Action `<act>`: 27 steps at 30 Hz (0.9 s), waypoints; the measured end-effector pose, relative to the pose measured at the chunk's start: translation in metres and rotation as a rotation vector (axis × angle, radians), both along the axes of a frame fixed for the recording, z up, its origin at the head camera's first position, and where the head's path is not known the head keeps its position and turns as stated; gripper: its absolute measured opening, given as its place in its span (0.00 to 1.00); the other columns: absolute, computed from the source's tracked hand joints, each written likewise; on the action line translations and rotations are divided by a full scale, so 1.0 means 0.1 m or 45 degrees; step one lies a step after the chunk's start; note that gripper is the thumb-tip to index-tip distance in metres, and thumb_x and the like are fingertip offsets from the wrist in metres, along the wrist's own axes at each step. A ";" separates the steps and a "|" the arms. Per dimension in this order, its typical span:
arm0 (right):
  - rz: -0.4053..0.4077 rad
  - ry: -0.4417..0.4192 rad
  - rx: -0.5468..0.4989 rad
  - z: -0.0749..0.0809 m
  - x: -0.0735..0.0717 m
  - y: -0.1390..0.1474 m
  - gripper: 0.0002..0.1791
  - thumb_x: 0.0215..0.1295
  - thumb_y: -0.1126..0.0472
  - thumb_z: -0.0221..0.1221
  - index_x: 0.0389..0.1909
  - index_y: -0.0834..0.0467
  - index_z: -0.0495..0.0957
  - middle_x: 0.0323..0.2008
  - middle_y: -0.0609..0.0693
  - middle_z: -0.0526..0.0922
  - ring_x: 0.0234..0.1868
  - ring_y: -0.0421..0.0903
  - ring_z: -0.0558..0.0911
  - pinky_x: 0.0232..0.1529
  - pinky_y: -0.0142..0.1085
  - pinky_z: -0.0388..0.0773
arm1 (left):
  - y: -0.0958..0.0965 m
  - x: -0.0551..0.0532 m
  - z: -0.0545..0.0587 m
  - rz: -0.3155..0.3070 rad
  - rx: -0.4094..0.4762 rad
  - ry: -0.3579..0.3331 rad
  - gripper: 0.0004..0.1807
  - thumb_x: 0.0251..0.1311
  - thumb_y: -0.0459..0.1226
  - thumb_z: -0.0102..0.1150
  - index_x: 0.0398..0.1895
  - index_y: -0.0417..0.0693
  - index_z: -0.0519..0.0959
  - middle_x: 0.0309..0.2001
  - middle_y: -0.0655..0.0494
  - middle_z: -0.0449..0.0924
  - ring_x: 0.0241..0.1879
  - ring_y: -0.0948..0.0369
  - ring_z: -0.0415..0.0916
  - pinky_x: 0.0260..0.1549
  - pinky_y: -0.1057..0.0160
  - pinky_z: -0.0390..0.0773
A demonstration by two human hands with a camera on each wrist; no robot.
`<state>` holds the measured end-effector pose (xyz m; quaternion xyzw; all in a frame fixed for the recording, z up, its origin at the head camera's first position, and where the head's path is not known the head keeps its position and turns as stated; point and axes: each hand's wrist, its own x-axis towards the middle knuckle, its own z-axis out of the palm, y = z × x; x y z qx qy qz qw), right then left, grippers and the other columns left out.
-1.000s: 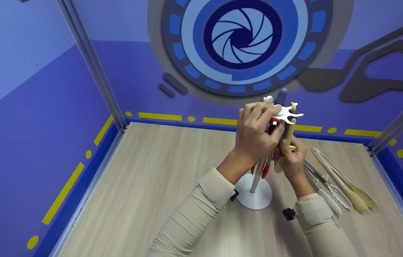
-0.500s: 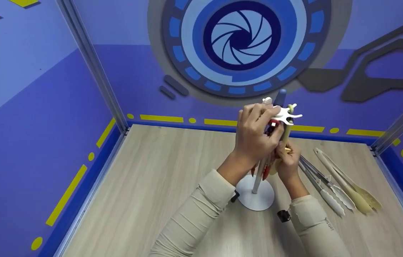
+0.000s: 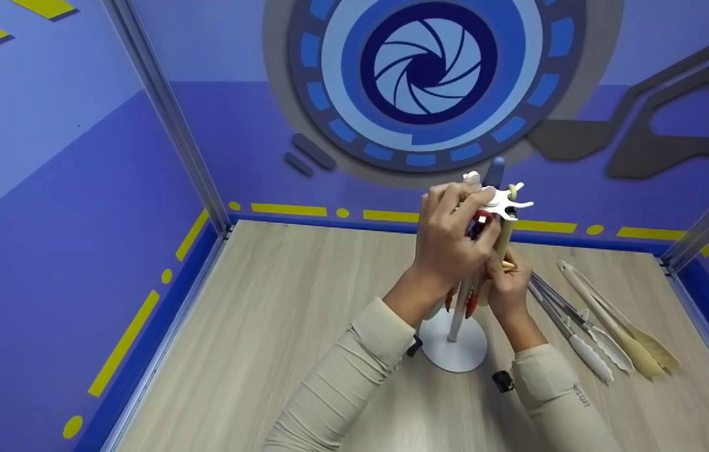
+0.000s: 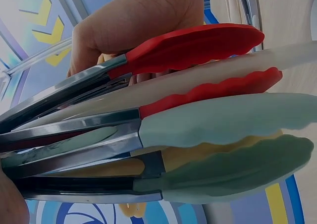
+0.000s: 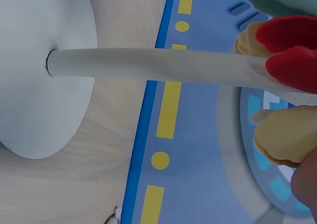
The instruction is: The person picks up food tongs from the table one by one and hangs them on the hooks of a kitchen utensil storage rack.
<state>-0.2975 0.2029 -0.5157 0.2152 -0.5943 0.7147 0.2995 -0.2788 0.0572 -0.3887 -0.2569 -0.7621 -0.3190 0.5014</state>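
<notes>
Near the middle of the table stands a utensil stand with a round metal base (image 3: 453,355), a thin pole (image 5: 124,63) and a white hook top (image 3: 503,204). My left hand (image 3: 451,232) grips this top, fingers curled over it. Below and right, my right hand (image 3: 511,285) holds the yellowish-beige tongs (image 3: 504,238), whose upper end is by a right-hand hook. Around the pole hang red-tipped tongs (image 4: 198,45) and pale green-tipped tongs (image 4: 223,120). A beige tip (image 5: 287,135) shows beside a finger of my right hand in the right wrist view. My left fingertips are partly hidden.
On the table at right lie metal tongs with whitish tips (image 3: 580,339) and beige tongs (image 3: 618,326) with spoon-like ends. A blue handle end (image 3: 495,172) sticks up behind the stand's top. Blue printed walls (image 3: 216,138) enclose the table at the back and sides.
My right hand has shifted slightly left towards the pole, the beige tongs' handle moving in closer beneath the hook. My left hand has kept its grip on the stand's top.
</notes>
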 end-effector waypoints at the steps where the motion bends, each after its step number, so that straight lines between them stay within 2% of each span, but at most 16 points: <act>1: 0.001 0.004 -0.005 0.00 0.00 0.00 0.12 0.72 0.52 0.68 0.30 0.53 0.82 0.20 0.36 0.77 0.19 0.29 0.73 0.18 0.29 0.64 | 0.01 0.00 0.00 0.000 -0.002 -0.001 0.16 0.61 0.44 0.71 0.52 0.53 0.89 0.52 0.56 0.87 0.56 0.58 0.77 0.51 0.63 0.75; 4: 0.001 0.009 -0.001 0.00 0.00 0.01 0.12 0.72 0.51 0.68 0.30 0.52 0.82 0.20 0.36 0.77 0.20 0.29 0.72 0.18 0.30 0.63 | 0.02 0.01 0.00 0.002 -0.005 -0.005 0.16 0.61 0.44 0.71 0.52 0.53 0.89 0.52 0.56 0.87 0.55 0.58 0.77 0.51 0.63 0.75; 10: 0.099 -0.035 -0.041 0.01 -0.01 0.03 0.12 0.72 0.49 0.68 0.35 0.54 0.85 0.23 0.37 0.80 0.23 0.29 0.75 0.23 0.25 0.68 | 0.02 0.02 0.05 -0.006 -0.012 -0.018 0.16 0.60 0.43 0.70 0.51 0.54 0.89 0.50 0.57 0.87 0.53 0.59 0.76 0.49 0.63 0.74; 15: 0.211 -0.078 -0.088 0.00 -0.03 0.03 0.08 0.73 0.54 0.66 0.37 0.54 0.86 0.25 0.38 0.84 0.25 0.31 0.79 0.26 0.25 0.74 | 0.00 0.02 0.07 -0.012 -0.037 -0.008 0.16 0.61 0.45 0.70 0.51 0.54 0.89 0.50 0.58 0.87 0.52 0.59 0.75 0.48 0.64 0.73; 18: 0.240 -0.071 -0.091 0.00 -0.04 0.03 0.08 0.74 0.56 0.64 0.35 0.55 0.85 0.24 0.39 0.83 0.25 0.31 0.78 0.25 0.25 0.73 | -0.04 0.01 0.07 -0.026 -0.052 -0.004 0.17 0.62 0.47 0.71 0.51 0.54 0.89 0.50 0.58 0.88 0.52 0.59 0.75 0.47 0.62 0.72; 22: 0.199 -0.068 -0.061 -0.01 -0.05 0.01 0.11 0.74 0.51 0.66 0.34 0.53 0.84 0.23 0.37 0.82 0.24 0.30 0.77 0.24 0.24 0.71 | -0.08 -0.01 0.06 -0.071 -0.047 0.002 0.18 0.62 0.50 0.72 0.52 0.53 0.89 0.51 0.59 0.87 0.54 0.60 0.74 0.52 0.60 0.71; 27: 0.183 -0.056 -0.061 -0.02 -0.06 0.00 0.12 0.73 0.50 0.66 0.34 0.54 0.84 0.24 0.38 0.81 0.25 0.30 0.76 0.25 0.25 0.70 | -0.10 -0.03 0.02 -0.108 -0.033 0.033 0.19 0.62 0.51 0.72 0.51 0.53 0.89 0.52 0.57 0.87 0.63 0.57 0.75 0.67 0.55 0.67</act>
